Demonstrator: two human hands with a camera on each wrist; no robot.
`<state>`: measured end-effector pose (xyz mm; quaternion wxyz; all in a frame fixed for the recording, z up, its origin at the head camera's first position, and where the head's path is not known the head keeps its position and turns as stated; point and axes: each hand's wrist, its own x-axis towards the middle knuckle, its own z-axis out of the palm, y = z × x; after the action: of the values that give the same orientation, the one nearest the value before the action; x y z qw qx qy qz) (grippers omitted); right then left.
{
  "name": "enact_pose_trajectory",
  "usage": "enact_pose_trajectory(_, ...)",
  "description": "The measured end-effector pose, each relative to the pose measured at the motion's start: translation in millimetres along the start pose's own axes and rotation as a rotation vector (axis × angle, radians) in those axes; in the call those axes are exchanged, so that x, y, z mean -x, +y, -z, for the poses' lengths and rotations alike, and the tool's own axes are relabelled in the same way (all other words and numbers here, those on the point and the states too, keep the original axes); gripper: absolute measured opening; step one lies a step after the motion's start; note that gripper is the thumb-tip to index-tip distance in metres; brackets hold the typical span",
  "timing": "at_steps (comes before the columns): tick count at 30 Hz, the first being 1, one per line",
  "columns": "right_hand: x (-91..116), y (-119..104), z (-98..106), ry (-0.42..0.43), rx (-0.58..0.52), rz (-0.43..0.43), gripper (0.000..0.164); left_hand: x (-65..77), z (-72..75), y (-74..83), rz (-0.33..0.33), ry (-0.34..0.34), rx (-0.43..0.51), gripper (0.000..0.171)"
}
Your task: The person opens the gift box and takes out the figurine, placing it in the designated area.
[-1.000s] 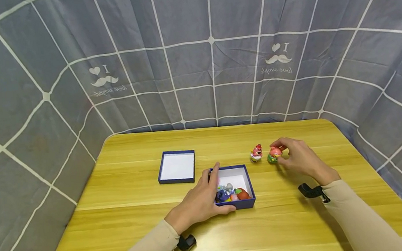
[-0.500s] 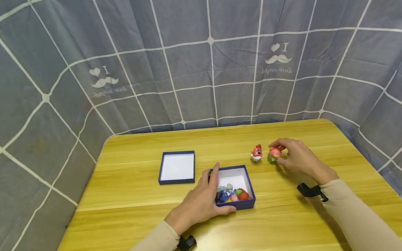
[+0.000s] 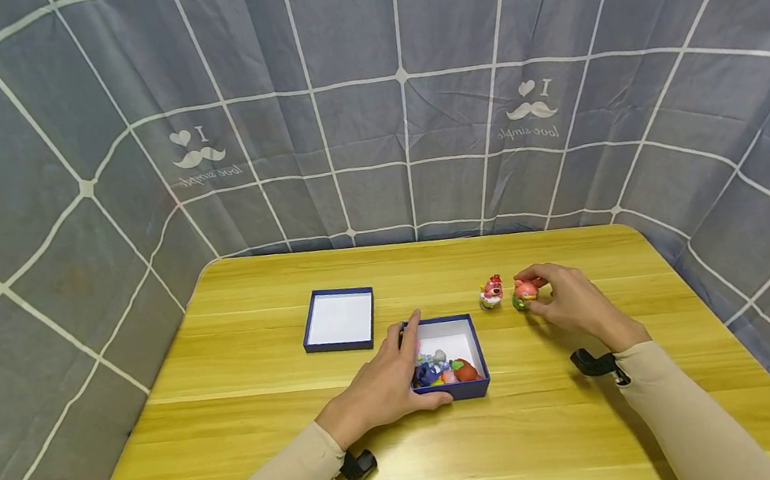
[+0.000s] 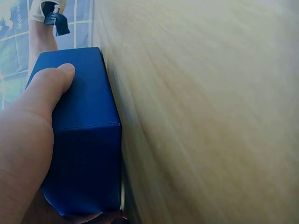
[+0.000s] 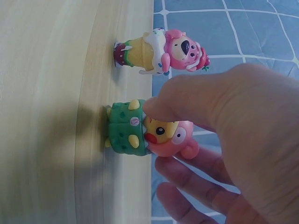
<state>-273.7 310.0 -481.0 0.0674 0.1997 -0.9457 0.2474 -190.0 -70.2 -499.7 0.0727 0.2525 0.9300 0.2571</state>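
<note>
My left hand (image 3: 382,384) grips the left side of a small dark blue box (image 3: 469,390). In the left wrist view its thumb lies along the box's blue side (image 4: 86,105). Inside are several small toy figures (image 3: 465,372), bunched toward the near wall, partly behind my fingers. To the right, my right hand (image 3: 576,304) pinches a figurine (image 3: 526,293) with a pink head and a green body. The right wrist view has that figurine (image 5: 125,128) upright at the tabletop, thumb on one side and fingers on the other. A pink bear figurine (image 5: 184,50) on an ice-cream-cone base stands beside it.
A blue-rimmed lid (image 3: 337,321) with a white inside lies to the left, behind the box. All of it is on a yellow wooden table (image 3: 269,411). A grey curtain (image 3: 365,131) with white grid lines hangs around the table's far side and both sides.
Very little differs. The pinched figurine has turned slightly between my right fingers, its place almost the same. My left hand and the box stay put.
</note>
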Motion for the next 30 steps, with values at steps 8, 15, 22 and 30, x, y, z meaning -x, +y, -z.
enact_pose_trajectory(8,1.3,0.7,0.8,-0.002,0.009,-0.009,0.045,0.0,-0.4,1.3,-0.002,-0.006,0.000,0.138)
enact_pose_trajectory(15,2.0,-0.5,2.6,-0.008,0.009,-0.018,0.048,-0.7,0.4,2.7,0.001,-0.011,0.007,0.138)
enact_pose_trajectory(22,1.3,-5.0,7.5,-0.006,0.016,-0.020,0.055,-0.3,1.0,1.8,-0.004,-0.008,0.009,0.139)
enact_pose_trajectory(30,5.0,-14.6,16.4,0.057,0.070,-0.002,0.053,2.0,-1.8,2.5,0.008,0.017,0.023,0.147)
